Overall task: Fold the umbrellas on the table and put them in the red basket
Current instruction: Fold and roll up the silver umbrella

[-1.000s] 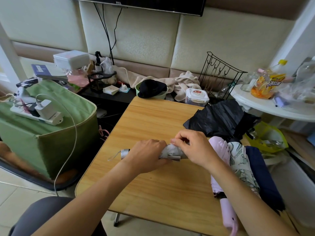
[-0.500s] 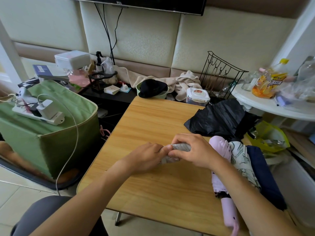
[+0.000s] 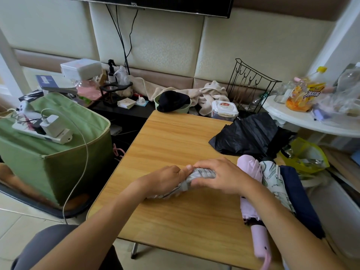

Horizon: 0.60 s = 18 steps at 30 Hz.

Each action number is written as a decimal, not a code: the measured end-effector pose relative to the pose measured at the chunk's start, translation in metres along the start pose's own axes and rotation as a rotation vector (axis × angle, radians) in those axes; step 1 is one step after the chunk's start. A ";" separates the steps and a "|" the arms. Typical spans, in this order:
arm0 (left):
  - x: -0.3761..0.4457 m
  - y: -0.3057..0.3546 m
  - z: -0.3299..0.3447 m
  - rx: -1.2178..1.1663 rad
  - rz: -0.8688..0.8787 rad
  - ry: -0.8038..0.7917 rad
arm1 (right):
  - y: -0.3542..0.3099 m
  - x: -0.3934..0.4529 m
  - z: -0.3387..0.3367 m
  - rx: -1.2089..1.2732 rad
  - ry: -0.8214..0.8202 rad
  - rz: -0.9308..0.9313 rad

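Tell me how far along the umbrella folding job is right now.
Early stage. Done: nothing looks delivered; no red basket is in view. In hand: the left hand and right hand both grip the grey umbrella, rolled small on the wooden table. Left: the black umbrella lies loose and unfolded; the pink umbrella, patterned umbrella and navy umbrella lie bundled at the table's right edge.
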<state>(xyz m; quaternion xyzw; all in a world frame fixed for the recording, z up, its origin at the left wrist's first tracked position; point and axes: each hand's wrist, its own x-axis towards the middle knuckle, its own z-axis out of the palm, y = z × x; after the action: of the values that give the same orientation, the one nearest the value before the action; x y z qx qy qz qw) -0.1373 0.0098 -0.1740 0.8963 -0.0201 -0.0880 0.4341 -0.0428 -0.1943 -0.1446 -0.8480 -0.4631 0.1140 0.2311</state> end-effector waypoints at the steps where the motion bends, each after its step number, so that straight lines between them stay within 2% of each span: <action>1: 0.000 0.002 0.000 0.011 0.006 0.014 | 0.000 0.000 0.000 0.030 0.024 0.007; 4: -0.002 0.006 0.002 0.041 0.038 0.058 | 0.000 -0.002 -0.006 0.287 0.197 0.116; 7: -0.004 0.008 0.003 -0.015 0.058 0.094 | -0.002 -0.004 -0.011 0.621 0.202 0.296; 12: -0.013 0.015 -0.002 -0.270 -0.017 -0.202 | -0.003 0.001 -0.002 0.649 0.333 0.316; 16: -0.018 0.027 0.005 -0.757 -0.102 -0.437 | 0.001 0.002 -0.009 0.752 0.311 0.255; 18: -0.018 0.028 0.012 -0.904 -0.126 -0.453 | -0.001 0.004 -0.007 0.822 0.327 0.310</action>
<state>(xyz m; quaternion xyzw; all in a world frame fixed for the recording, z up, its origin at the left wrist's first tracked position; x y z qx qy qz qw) -0.1558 -0.0150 -0.1568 0.5766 -0.0197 -0.3059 0.7574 -0.0389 -0.1925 -0.1379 -0.7522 -0.2050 0.1860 0.5980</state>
